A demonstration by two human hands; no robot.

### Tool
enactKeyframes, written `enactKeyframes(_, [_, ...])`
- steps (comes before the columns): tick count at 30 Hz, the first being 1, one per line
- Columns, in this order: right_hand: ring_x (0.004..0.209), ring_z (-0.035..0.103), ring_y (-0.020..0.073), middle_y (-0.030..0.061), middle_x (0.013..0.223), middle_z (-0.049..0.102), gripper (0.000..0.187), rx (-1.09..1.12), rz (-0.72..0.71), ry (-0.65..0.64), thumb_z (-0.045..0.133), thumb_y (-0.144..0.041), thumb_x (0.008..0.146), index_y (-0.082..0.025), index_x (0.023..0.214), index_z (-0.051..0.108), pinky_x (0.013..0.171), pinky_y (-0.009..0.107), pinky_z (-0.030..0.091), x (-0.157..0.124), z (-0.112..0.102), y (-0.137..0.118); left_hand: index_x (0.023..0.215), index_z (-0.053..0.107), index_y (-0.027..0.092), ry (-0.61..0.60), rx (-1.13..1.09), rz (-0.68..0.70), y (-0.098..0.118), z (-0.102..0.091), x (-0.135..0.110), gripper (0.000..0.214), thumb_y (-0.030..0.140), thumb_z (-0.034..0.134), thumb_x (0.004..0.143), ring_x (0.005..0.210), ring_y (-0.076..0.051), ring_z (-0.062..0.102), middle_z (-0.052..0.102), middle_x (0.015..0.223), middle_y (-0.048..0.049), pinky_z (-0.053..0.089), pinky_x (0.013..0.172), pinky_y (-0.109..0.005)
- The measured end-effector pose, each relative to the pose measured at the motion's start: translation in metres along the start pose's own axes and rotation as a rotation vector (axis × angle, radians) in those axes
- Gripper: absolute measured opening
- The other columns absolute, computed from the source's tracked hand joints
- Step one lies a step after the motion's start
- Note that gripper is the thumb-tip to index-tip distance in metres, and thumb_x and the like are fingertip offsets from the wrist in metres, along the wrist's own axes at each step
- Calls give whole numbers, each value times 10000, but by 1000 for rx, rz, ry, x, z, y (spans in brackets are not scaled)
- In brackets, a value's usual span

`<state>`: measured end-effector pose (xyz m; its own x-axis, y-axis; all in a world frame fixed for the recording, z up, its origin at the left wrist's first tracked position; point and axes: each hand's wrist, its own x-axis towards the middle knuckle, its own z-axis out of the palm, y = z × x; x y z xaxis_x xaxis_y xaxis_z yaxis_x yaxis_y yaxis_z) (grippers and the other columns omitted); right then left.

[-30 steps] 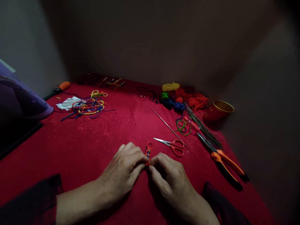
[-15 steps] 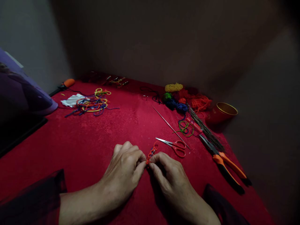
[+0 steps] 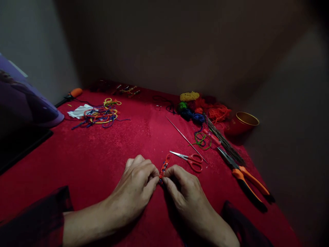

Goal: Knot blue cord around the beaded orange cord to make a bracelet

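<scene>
Between my hands is a short knotted cord (image 3: 163, 167) in orange-red and dark blue, with a loop at its far end and small shiny bits along it. My left hand (image 3: 137, 187) pinches its near end from the left, thumb against forefinger. From the right, my right hand (image 3: 186, 192) pinches the same end, its fingertips close to the left ones. The exact grip on the strands is hidden by the fingers. Just beyond my right hand lie red-handled scissors (image 3: 191, 160), blades apart. A thin metal needle (image 3: 185, 138) lies behind them.
Orange-handled pliers (image 3: 244, 176) and a bundle of thin dark sticks (image 3: 226, 142) lie at right. Yarn balls (image 3: 197, 116) sit near a red cup (image 3: 239, 125). A tangle of coloured cords (image 3: 102, 115) and white paper (image 3: 80, 111) lie at left, beside a purple object (image 3: 43, 109).
The knotted cord has turned slightly between my fingers, its loop tipping a little left, and dark blue shows at its near end. Both hands keep nearly the same place.
</scene>
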<state>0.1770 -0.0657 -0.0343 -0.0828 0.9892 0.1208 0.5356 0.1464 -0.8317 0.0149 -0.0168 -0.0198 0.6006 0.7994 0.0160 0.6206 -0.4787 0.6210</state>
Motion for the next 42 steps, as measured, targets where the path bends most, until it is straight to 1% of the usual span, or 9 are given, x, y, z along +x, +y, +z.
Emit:
enactKeyframes(8, [646,512,136,0,738,570,113,-4,39,10,517,-100,877,-179,803,550,613,244,390,-2,2,0,790,567,186,-12,33,-16,0,2,-2,138,173,482,898,816,-204,453,569,801,-7,306,741,-360])
enactKeyframes(15, [654,502,138,2,744,556,120,-27,14,-3,491,-94,877,-178,802,533,616,251,374,-2,2,2,839,620,192,-90,128,-140,13,-5,-3,194,185,440,911,827,-226,518,633,842,-34,317,768,-378])
enactKeyframes(18, [639,487,131,-6,733,546,125,-30,9,-11,493,-95,876,-183,790,518,602,246,359,-3,2,2,845,627,193,-148,48,-222,16,-8,0,184,230,457,902,737,-207,559,658,792,-36,340,681,-327])
enactKeyframes(20, [633,477,126,-11,728,538,135,-33,2,-13,494,-89,871,-187,779,504,597,244,349,-3,2,3,825,620,191,-173,-16,-277,15,-8,3,164,260,482,879,671,-190,554,647,738,-30,326,605,-289])
enactKeyframes(22, [639,472,123,-14,732,534,144,-34,5,-20,494,-82,869,-189,774,496,595,243,341,-3,2,4,778,602,186,-175,-65,-303,13,-6,6,151,268,498,849,630,-172,526,618,687,-18,303,561,-266])
enactKeyframes(25, [644,462,121,-18,735,530,151,-33,14,-32,494,-73,865,-191,770,490,593,243,332,-2,0,4,721,578,178,-182,-134,-314,9,-3,9,162,248,471,822,592,-150,480,573,632,0,272,522,-247])
enactKeyframes(28, [638,453,118,-23,726,526,160,-21,25,-38,487,-55,850,-190,766,483,585,242,326,-2,-2,2,712,570,170,-192,-190,-315,5,0,10,174,245,446,808,567,-136,454,546,607,10,255,500,-236])
enactKeyframes(33, [607,443,115,-27,693,512,145,-9,61,-38,489,-75,848,-185,755,494,557,243,317,0,-5,0,724,566,164,-189,-250,-311,3,0,10,166,232,429,786,558,-127,442,522,603,22,265,494,-225])
enactKeyframes(42, [634,463,116,-21,723,539,145,-10,38,-39,503,-46,828,-182,780,520,580,241,329,-1,-3,3,702,544,168,-171,-364,-309,2,0,8,166,267,435,780,542,-120,411,483,589,33,266,472,-216])
